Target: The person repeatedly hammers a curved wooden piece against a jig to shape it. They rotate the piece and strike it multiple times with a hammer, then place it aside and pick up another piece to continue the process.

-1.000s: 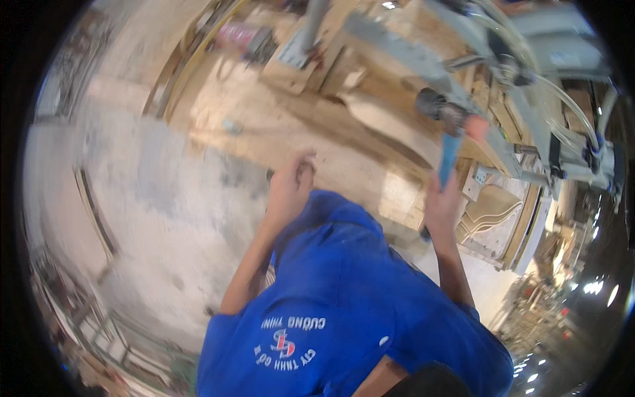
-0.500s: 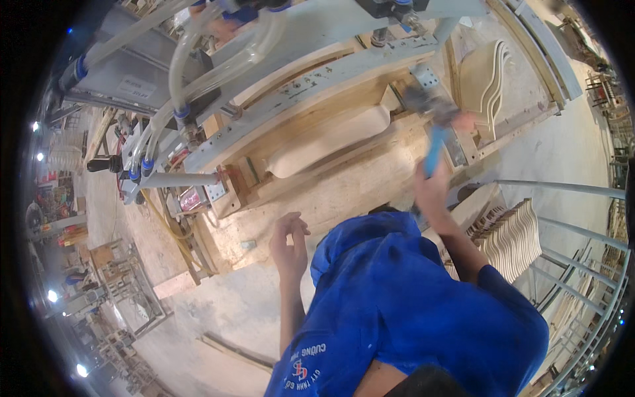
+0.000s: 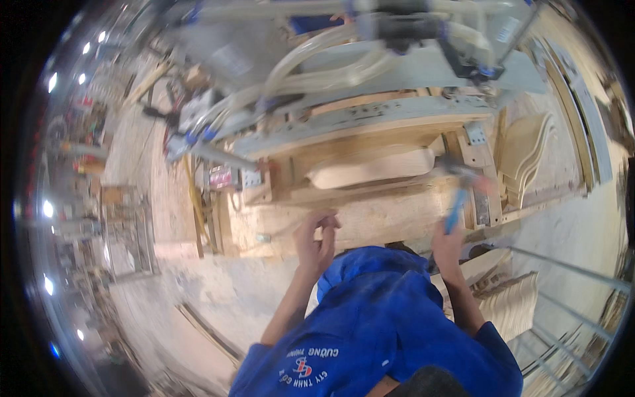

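My right hand (image 3: 447, 243) is wrapped round the blue handle of a hammer (image 3: 455, 212), whose dark head is blurred by motion. The hammer's head is near the right end of a pale curved wooden panel (image 3: 374, 169). That panel lies in a long wooden mould (image 3: 370, 140) under a grey metal press beam. My left hand (image 3: 317, 239) hovers in front of the mould, above the wooden bench board (image 3: 390, 212). Its fingers are loosely bent with a gap to the thumb, and nothing shows in it.
Clear hoses (image 3: 317, 56) and the grey press frame hang above the mould. Wavy wooden panels (image 3: 529, 155) stand at the right of the bench. More bent panels (image 3: 512, 304) sit by metal rails (image 3: 569, 266) at lower right. A wooden strip (image 3: 206, 334) lies on the floor.
The view has shifted, so the bench appears lower and further right. My right hand still grips the hammer near the panel's right end; my left hand stays empty before the mould.
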Demonstrator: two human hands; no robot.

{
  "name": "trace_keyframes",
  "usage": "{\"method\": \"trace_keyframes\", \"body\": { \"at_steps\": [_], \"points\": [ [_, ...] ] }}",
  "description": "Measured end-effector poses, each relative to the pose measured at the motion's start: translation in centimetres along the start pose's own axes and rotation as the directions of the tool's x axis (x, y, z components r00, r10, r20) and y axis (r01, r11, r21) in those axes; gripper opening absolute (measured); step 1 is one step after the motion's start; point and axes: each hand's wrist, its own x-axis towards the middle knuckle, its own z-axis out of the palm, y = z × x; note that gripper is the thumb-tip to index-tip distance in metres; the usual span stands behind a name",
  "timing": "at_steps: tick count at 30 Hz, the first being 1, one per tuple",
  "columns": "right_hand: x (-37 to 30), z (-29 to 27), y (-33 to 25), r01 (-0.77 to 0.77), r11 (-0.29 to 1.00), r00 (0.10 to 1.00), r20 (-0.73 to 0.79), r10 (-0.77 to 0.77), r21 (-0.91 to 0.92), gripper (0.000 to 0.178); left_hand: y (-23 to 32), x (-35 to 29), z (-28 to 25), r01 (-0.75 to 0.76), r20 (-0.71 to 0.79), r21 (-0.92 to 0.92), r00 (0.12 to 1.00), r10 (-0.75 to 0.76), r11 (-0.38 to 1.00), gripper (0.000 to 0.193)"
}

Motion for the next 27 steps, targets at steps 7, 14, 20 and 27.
{"method": "trace_keyframes", "body": {
  "at_steps": [7, 14, 20, 27],
  "points": [
    [1.8, -0.5, 0.1, 0.54, 0.633, 0.841, -0.394, -0.372, 0.555, 0.04, 0.0, -0.7, -0.3, -0.043, -0.117, -0.168, 0.993, 0.023, 0.985, 0.024],
    [0.2, 1.9, -4.3, 0.567, 0.565, 0.824, -0.417, -0.384, 0.599, 0.04, -0.8, -1.3, -1.5, -0.021, -0.242, -0.265, 0.969, -0.045, 0.964, 0.019],
    [0.4, 1.7, -4.5, -0.091, 0.987, 0.991, -0.087, 0.103, 0.129, 0.037, 1.6, 3.0, -6.9, -0.112, -0.64, -0.047, 0.766, 0.056, 0.993, 0.019],
    [-2.5, 6.3, -0.2, 0.507, 0.716, 0.847, 0.43, -0.312, -0.48, 0.047, 6.1, 12.1, -13.1, -0.237, -0.655, 0.231, 0.679, 0.331, 0.944, 0.031]
  ]
}}
